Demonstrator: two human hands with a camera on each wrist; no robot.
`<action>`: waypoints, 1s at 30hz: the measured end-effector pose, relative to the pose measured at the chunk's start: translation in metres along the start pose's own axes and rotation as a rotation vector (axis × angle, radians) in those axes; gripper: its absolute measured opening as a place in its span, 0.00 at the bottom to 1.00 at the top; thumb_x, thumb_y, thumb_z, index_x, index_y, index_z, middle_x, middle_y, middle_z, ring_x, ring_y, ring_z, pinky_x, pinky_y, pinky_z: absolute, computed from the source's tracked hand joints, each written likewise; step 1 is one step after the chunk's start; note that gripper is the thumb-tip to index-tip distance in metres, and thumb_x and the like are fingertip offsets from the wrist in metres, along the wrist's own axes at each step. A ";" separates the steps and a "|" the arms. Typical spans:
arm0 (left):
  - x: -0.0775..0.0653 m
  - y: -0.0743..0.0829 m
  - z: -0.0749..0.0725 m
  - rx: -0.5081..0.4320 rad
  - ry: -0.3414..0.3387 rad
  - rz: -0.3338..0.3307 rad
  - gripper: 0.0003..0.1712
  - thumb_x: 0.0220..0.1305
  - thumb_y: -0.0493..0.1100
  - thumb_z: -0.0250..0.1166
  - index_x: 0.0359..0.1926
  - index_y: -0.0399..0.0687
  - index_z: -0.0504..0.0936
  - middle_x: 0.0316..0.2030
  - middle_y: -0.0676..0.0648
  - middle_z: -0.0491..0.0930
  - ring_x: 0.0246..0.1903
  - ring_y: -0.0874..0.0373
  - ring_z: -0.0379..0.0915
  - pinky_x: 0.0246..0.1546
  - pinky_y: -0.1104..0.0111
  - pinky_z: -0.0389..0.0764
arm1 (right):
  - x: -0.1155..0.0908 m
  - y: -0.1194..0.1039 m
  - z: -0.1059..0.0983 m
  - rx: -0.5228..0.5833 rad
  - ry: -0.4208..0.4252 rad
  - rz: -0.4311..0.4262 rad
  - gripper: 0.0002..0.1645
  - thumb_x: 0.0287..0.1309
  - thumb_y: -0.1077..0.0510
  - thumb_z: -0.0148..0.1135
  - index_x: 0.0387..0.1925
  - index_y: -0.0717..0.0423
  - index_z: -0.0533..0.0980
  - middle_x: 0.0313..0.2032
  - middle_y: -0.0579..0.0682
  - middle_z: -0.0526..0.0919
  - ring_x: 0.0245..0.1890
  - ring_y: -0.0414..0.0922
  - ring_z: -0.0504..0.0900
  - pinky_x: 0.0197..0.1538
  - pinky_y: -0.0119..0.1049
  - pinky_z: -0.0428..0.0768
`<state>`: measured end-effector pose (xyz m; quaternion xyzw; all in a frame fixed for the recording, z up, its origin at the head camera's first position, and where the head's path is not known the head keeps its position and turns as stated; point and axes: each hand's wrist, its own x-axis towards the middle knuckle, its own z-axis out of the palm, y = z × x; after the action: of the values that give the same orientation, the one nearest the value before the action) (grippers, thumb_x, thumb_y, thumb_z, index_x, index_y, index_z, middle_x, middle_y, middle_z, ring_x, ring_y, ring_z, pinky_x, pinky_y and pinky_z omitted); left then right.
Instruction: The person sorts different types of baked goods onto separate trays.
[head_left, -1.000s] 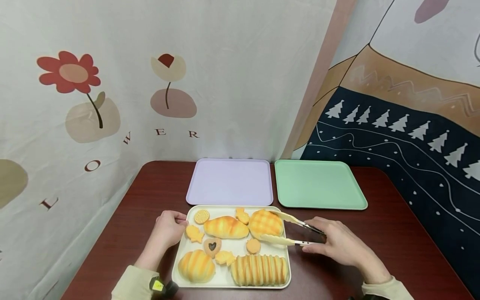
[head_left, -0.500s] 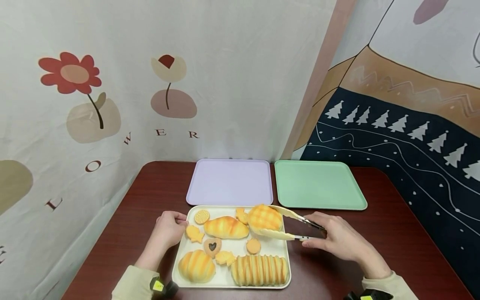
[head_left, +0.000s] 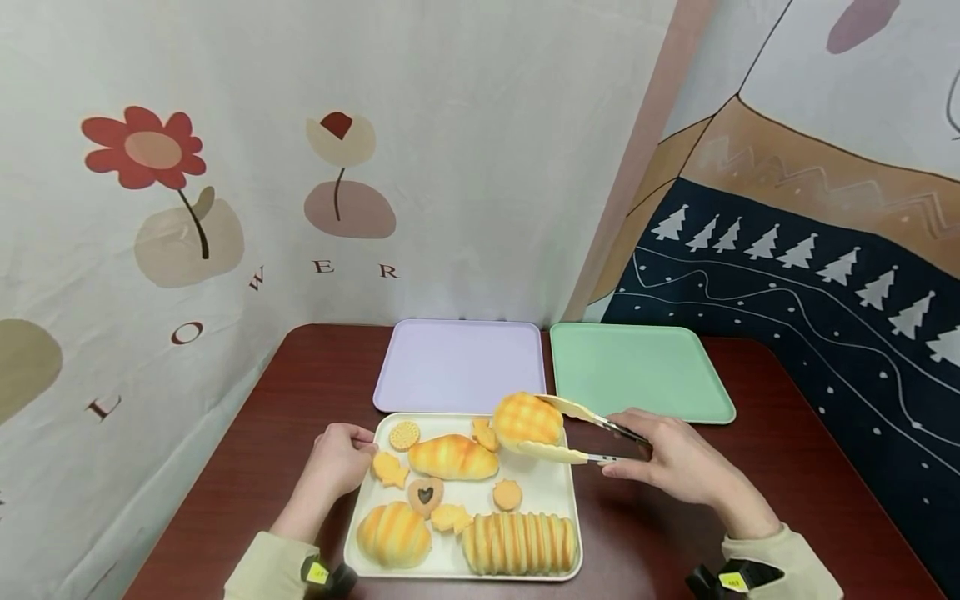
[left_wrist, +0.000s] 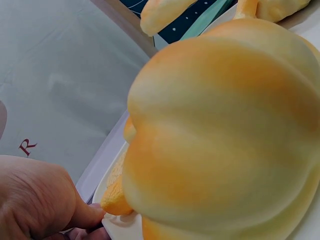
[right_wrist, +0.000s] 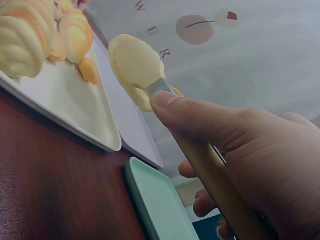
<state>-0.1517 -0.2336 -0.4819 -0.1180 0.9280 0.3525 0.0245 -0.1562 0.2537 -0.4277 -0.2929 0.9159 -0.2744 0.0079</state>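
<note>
My right hand (head_left: 667,457) grips a pair of tongs (head_left: 557,452) with pale yellow tips, thumb on one arm and fingers on the other. Between the tips is a round bun (head_left: 527,421) with a checked top, held up over the back right corner of the cream tray (head_left: 543,493). In the right wrist view, one tong tip (right_wrist: 142,62) hides most of the bun. My left hand (head_left: 335,460) pinches that tray's left rim near its back corner. The left wrist view shows this hand (left_wrist: 40,200) beside a large striped bun (left_wrist: 215,130).
Behind the cream tray stand a lilac tray (head_left: 461,367) and a green tray (head_left: 637,367). Still on the cream tray are an oblong bread (head_left: 453,457), a ridged loaf (head_left: 519,543), a heart biscuit (head_left: 425,496) and several small biscuits. A patterned cloth (head_left: 480,167) hangs behind the table.
The tongs have raised the checked bun off the cream tray and moved it slightly toward the back. My right hand rose with them; my left hand stays at the rim.
</note>
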 end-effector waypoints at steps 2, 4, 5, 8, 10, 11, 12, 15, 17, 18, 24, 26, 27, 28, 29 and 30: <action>0.000 0.000 0.000 -0.002 -0.001 -0.002 0.08 0.66 0.35 0.67 0.42 0.36 0.88 0.32 0.47 0.84 0.38 0.49 0.80 0.44 0.53 0.81 | 0.002 0.000 -0.001 -0.011 0.010 -0.008 0.33 0.59 0.40 0.78 0.63 0.45 0.81 0.46 0.36 0.83 0.36 0.43 0.80 0.36 0.33 0.78; 0.000 0.001 0.001 -0.003 0.000 -0.002 0.08 0.67 0.35 0.67 0.42 0.36 0.88 0.32 0.47 0.84 0.38 0.49 0.80 0.44 0.53 0.81 | 0.005 0.000 -0.002 -0.023 0.019 -0.013 0.34 0.58 0.40 0.79 0.63 0.44 0.81 0.47 0.35 0.83 0.38 0.43 0.80 0.39 0.34 0.79; 0.000 0.001 0.001 -0.003 -0.001 -0.004 0.07 0.67 0.35 0.67 0.42 0.36 0.88 0.32 0.47 0.84 0.38 0.49 0.80 0.44 0.53 0.81 | 0.006 0.000 -0.003 -0.026 0.020 -0.011 0.34 0.58 0.40 0.79 0.63 0.44 0.81 0.47 0.34 0.82 0.38 0.43 0.80 0.39 0.34 0.79; -0.001 0.002 0.001 -0.003 -0.005 -0.008 0.07 0.67 0.36 0.67 0.42 0.36 0.88 0.32 0.47 0.84 0.38 0.49 0.80 0.44 0.54 0.81 | 0.010 0.000 -0.003 -0.032 0.016 0.002 0.36 0.59 0.36 0.77 0.64 0.47 0.81 0.49 0.35 0.83 0.38 0.44 0.80 0.39 0.35 0.79; -0.002 0.002 0.001 0.000 -0.005 -0.011 0.07 0.67 0.36 0.67 0.42 0.36 0.88 0.32 0.47 0.84 0.38 0.50 0.80 0.44 0.54 0.81 | 0.013 0.000 -0.003 -0.032 0.007 0.015 0.39 0.59 0.32 0.75 0.65 0.48 0.80 0.48 0.36 0.83 0.38 0.45 0.80 0.39 0.34 0.79; -0.003 0.002 0.001 0.001 -0.005 -0.011 0.07 0.67 0.36 0.67 0.42 0.36 0.88 0.32 0.47 0.84 0.38 0.50 0.80 0.44 0.54 0.81 | 0.015 0.000 -0.003 -0.028 0.004 0.023 0.41 0.59 0.30 0.74 0.65 0.49 0.80 0.49 0.36 0.83 0.38 0.45 0.80 0.39 0.34 0.78; -0.003 0.002 0.000 0.003 -0.003 -0.010 0.07 0.67 0.36 0.68 0.42 0.36 0.88 0.32 0.47 0.84 0.38 0.50 0.80 0.44 0.53 0.81 | 0.017 0.000 -0.003 -0.025 0.003 0.028 0.42 0.58 0.29 0.73 0.65 0.48 0.80 0.49 0.36 0.83 0.39 0.46 0.80 0.39 0.34 0.78; -0.004 0.003 -0.001 0.009 0.003 -0.005 0.07 0.66 0.36 0.68 0.42 0.36 0.88 0.32 0.48 0.84 0.37 0.50 0.80 0.44 0.53 0.81 | 0.023 0.001 -0.001 -0.017 0.007 0.037 0.42 0.58 0.29 0.73 0.66 0.48 0.80 0.48 0.36 0.82 0.39 0.46 0.80 0.39 0.34 0.78; -0.004 0.004 -0.001 0.012 0.003 -0.002 0.07 0.66 0.36 0.68 0.42 0.37 0.88 0.32 0.48 0.84 0.38 0.49 0.80 0.44 0.52 0.80 | 0.026 0.003 0.000 -0.010 0.012 0.038 0.40 0.58 0.32 0.75 0.65 0.48 0.80 0.47 0.38 0.83 0.39 0.47 0.80 0.38 0.35 0.77; -0.004 0.004 -0.001 0.015 0.004 -0.001 0.07 0.66 0.36 0.68 0.42 0.37 0.88 0.31 0.48 0.84 0.38 0.49 0.80 0.44 0.52 0.80 | 0.027 0.004 0.001 -0.008 0.014 0.036 0.39 0.58 0.34 0.76 0.65 0.48 0.80 0.48 0.39 0.83 0.39 0.47 0.80 0.39 0.35 0.77; -0.004 0.004 -0.001 0.024 0.007 -0.001 0.07 0.66 0.36 0.68 0.42 0.37 0.88 0.31 0.48 0.84 0.37 0.50 0.80 0.45 0.52 0.81 | 0.037 0.011 0.006 0.005 0.006 0.029 0.37 0.59 0.41 0.79 0.65 0.51 0.80 0.50 0.46 0.85 0.41 0.48 0.81 0.42 0.38 0.79; -0.003 0.004 -0.001 0.022 0.007 0.000 0.07 0.66 0.36 0.68 0.42 0.37 0.88 0.32 0.48 0.84 0.37 0.50 0.80 0.44 0.52 0.81 | 0.040 0.014 0.007 0.008 0.002 0.033 0.37 0.59 0.40 0.79 0.64 0.52 0.80 0.48 0.46 0.85 0.41 0.47 0.80 0.41 0.37 0.79; -0.003 0.004 -0.001 0.020 0.007 0.000 0.07 0.66 0.36 0.68 0.42 0.37 0.88 0.32 0.48 0.84 0.37 0.50 0.80 0.44 0.52 0.81 | 0.042 0.015 0.007 0.009 -0.001 0.033 0.36 0.59 0.40 0.79 0.64 0.52 0.81 0.47 0.46 0.85 0.40 0.47 0.80 0.40 0.37 0.78; -0.003 0.004 0.000 0.018 0.006 -0.001 0.07 0.67 0.36 0.68 0.42 0.37 0.88 0.32 0.48 0.84 0.37 0.50 0.80 0.44 0.53 0.81 | 0.045 0.016 0.007 0.009 -0.003 0.032 0.36 0.59 0.40 0.79 0.64 0.52 0.81 0.46 0.46 0.84 0.39 0.47 0.79 0.39 0.37 0.78; -0.003 0.004 0.000 0.014 0.005 -0.003 0.07 0.67 0.36 0.68 0.42 0.37 0.88 0.32 0.48 0.84 0.37 0.50 0.80 0.44 0.53 0.81 | 0.047 0.016 0.008 0.009 -0.006 0.033 0.36 0.59 0.40 0.79 0.64 0.52 0.81 0.45 0.46 0.84 0.38 0.47 0.79 0.38 0.37 0.78; -0.003 0.003 0.000 0.012 0.004 -0.005 0.07 0.67 0.36 0.68 0.42 0.37 0.88 0.32 0.47 0.84 0.37 0.50 0.80 0.44 0.53 0.81 | 0.049 0.017 0.008 0.008 -0.008 0.033 0.35 0.59 0.40 0.79 0.63 0.51 0.81 0.44 0.46 0.84 0.38 0.47 0.79 0.38 0.37 0.78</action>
<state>-0.1499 -0.2303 -0.4795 -0.1211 0.9298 0.3468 0.0242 -0.2044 0.2351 -0.4358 -0.2787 0.9195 -0.2766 0.0174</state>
